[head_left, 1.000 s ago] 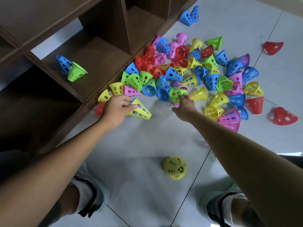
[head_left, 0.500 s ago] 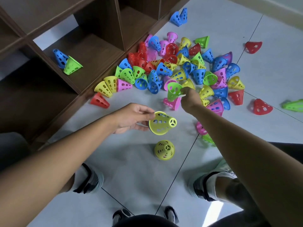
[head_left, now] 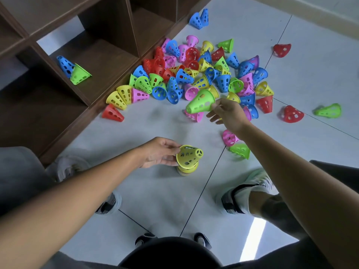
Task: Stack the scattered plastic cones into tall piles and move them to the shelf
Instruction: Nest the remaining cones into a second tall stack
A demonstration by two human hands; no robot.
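The brown wooden shelf (head_left: 108,61) fills the upper left of the frame; one of its compartments already holds a blue cone (head_left: 65,66) and a green cone (head_left: 79,74) lying tipped together, not a tall pile; the rest of the visible compartments show no cones. On the tiled floor (head_left: 291,144), across the upper middle of the frame, lies the big heap of scattered cones (head_left: 196,76) in red, blue, yellow, pink and green, with strays out to the right such as a red cone (head_left: 282,50); the bulk of the sorting looks undone. At centre frame stands the only pile under way, a short yellow stack (head_left: 186,169) on the floor, still low; the left hand (head_left: 158,152) holds a yellow cone (head_left: 189,155) over it, fingers curled round the wide rim, tilted and seemingly about to drop onto the stack. Right of centre and higher, the right hand (head_left: 226,111) pinches the rim of a lime-green cone (head_left: 201,101) between thumb and forefinger, the other fingers spread loosely, the cone lifted clear of the heap. Judged so, the work is at an early stage; nearly all the stacking and every carry to the shelf remain.
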